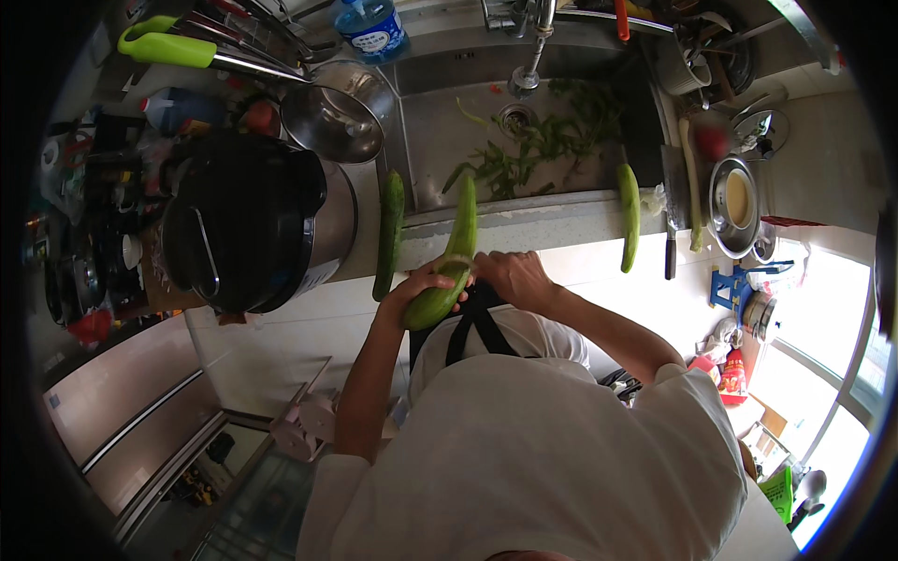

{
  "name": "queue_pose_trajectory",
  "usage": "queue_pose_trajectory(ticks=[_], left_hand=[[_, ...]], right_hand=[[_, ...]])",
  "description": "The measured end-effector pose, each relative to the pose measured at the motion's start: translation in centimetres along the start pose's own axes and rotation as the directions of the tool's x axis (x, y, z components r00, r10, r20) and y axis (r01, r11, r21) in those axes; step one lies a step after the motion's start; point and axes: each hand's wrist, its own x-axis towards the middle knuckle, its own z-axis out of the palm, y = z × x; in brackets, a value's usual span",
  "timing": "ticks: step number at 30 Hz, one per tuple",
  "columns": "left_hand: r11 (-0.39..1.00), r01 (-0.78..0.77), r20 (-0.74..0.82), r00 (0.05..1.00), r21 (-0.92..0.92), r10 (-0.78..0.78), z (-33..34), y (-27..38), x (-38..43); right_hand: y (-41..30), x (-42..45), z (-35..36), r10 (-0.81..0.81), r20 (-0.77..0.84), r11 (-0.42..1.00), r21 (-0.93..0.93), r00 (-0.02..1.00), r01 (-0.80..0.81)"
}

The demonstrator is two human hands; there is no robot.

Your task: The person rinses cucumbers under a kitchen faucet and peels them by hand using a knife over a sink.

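My left hand [424,282] is closed around a long green cucumber or similar gourd [436,301], which points away from me toward the sink. Beside it on the right, my right hand [515,275] has its fingers bent against the held vegetable; whether it holds something small is hidden. A darker green cucumber [390,228] lies across the counter edge to the left. Another pale green one [628,217] lies over the edge to the right. Leafy green stems [526,158] are scattered in the steel sink [435,133] beyond my hands.
A black-lidded electric cooker [245,217] and a steel bowl [333,126] stand at left. A cleaver [671,217], a long pale stalk [691,182] and a metal bowl [734,242] lie at right. The faucet [526,77] hangs over the sink, near a blue bottle [370,31].
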Motion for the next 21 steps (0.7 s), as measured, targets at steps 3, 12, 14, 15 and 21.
queue_pose_trajectory(ticks=[3,12,14,15,21], left_hand=[[0.999,0.017,-0.083,0.996,0.042,-0.014,-0.1,-0.6,-0.5],[1.000,-0.030,-0.064,0.998,0.005,0.030,-0.9,0.6,-1.7],[0.999,-0.010,-0.094,0.995,0.033,0.013,-0.5,0.2,-1.8],[1.000,-0.011,-0.099,0.995,0.024,0.014,-0.1,0.0,-1.7],[0.990,0.030,-0.057,0.998,0.139,-0.022,0.3,0.8,-0.2]], right_hand=[[3.8,2.2,2.0,0.073,0.055,0.962,-0.266,0.996,-0.056],[15.7,10.8,-0.1,0.410,0.117,0.768,-0.580,0.905,-0.273],[15.3,10.7,-1.3,0.411,-0.004,0.808,-0.461,0.911,-0.367],[14.4,10.0,-1.6,0.444,-0.113,0.831,-0.319,0.889,-0.455],[7.2,7.1,0.1,-0.079,0.135,0.926,0.376,0.988,0.023]])
